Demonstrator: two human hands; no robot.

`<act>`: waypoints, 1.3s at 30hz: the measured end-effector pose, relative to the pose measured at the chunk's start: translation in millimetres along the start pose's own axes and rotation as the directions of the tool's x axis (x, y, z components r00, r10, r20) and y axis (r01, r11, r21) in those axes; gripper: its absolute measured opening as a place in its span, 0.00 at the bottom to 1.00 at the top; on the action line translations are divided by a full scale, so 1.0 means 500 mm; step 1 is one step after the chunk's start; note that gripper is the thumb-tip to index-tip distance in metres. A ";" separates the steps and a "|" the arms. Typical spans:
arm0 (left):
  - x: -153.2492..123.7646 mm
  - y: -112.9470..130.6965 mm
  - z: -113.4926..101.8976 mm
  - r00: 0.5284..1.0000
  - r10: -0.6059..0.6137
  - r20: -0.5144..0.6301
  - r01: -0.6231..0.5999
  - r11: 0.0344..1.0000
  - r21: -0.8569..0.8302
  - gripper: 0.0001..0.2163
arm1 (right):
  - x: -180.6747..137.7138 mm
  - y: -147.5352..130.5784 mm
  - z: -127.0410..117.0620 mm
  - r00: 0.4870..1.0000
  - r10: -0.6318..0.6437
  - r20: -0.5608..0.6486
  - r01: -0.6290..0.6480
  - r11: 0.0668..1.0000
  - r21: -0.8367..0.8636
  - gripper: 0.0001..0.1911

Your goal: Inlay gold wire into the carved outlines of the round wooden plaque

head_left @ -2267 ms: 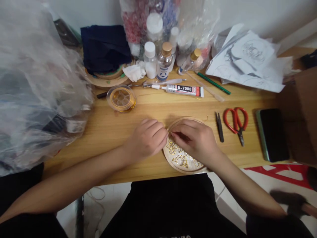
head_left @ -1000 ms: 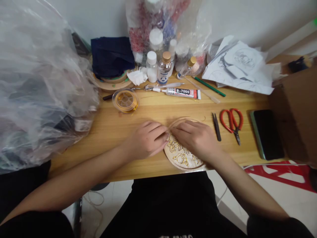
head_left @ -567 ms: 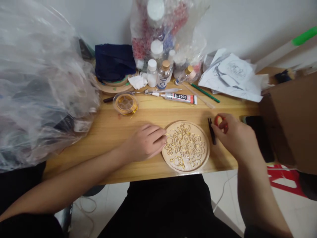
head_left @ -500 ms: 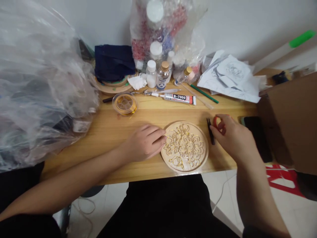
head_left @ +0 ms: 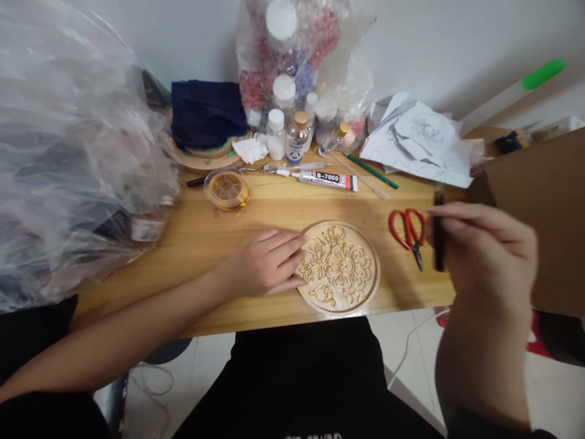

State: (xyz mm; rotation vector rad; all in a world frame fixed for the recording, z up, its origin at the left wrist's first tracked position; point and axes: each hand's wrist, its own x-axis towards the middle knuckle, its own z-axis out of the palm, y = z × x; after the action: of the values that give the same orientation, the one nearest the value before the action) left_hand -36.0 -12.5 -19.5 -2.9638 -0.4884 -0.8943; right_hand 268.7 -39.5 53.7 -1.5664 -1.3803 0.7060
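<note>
A round pale wooden plate (head_left: pixel 375 283) with a raised rim lies near the table's front edge. Gold wire (head_left: pixel 350 266) forms a flower and leaf pattern inside it. My left hand (head_left: pixel 274 262) rests on the plate's left edge, fingers stretched out and touching the rim. To the right, my right hand (head_left: pixel 489 250) is raised and pinches black tweezers (head_left: pixel 439 235), smeared by motion. Just left of that hand, red-handled scissors (head_left: pixel 414 235) lie on the table with their dark blades toward me.
Behind the plate lie a spool of gold wire (head_left: pixel 227 189), a B-7000 glue tube (head_left: pixel 329 178) and a green stick (head_left: pixel 372 171). Small bottles (head_left: pixel 297 139) and drawn papers (head_left: pixel 415 140) stand or lie farther back. A plastic bag (head_left: pixel 82 152) bulges at left, a cardboard box (head_left: pixel 539 213) at right.
My right hand has picked the black tweezers up off the table and moved right, uncovering the scissors. My left hand stays on the plate's edge.
</note>
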 end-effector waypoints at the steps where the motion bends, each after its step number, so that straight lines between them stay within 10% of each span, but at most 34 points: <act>1: -0.001 0.000 0.000 1.000 0.006 0.011 -0.006 1.000 0.000 0.20 | 0.003 -0.008 -0.001 1.000 0.030 -0.005 -0.029 0.987 0.157 0.08; 5: -0.005 0.003 0.001 0.996 -0.015 0.087 0.019 0.999 -0.040 0.33 | 0.003 -0.010 0.033 0.992 0.050 0.115 -0.091 0.916 0.390 0.10; 9: -0.006 0.002 0.001 0.988 -0.035 0.153 0.046 0.997 -0.067 0.36 | -0.018 0.032 0.095 0.980 0.090 0.175 -0.131 0.963 0.237 0.06; 23: -0.004 -0.007 0.006 0.947 -0.163 0.276 0.183 0.982 -0.046 0.46 | -0.040 0.068 0.157 0.996 0.087 0.002 -0.082 0.926 0.368 0.07; 27: -0.002 -0.008 0.005 0.930 -0.183 0.319 0.206 0.978 -0.037 0.45 | -0.020 0.078 0.107 0.980 0.017 -0.196 -0.001 0.997 0.082 0.10; 33: -0.002 -0.009 0.006 0.932 -0.176 0.316 0.197 0.980 -0.038 0.45 | 0.017 0.081 0.041 0.884 -0.167 0.436 0.406 0.737 -0.540 0.08; 39: -0.004 -0.009 0.003 0.919 -0.181 0.350 0.210 0.977 -0.044 0.42 | 0.041 0.078 0.056 0.811 -0.160 0.563 0.522 0.633 -0.572 0.11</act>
State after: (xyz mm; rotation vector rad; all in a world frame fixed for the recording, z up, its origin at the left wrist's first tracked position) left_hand -38.1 -8.8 -22.3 -3.2023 -0.7876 -0.4036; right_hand 266.4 -11.3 9.6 -1.6437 -2.4810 0.2945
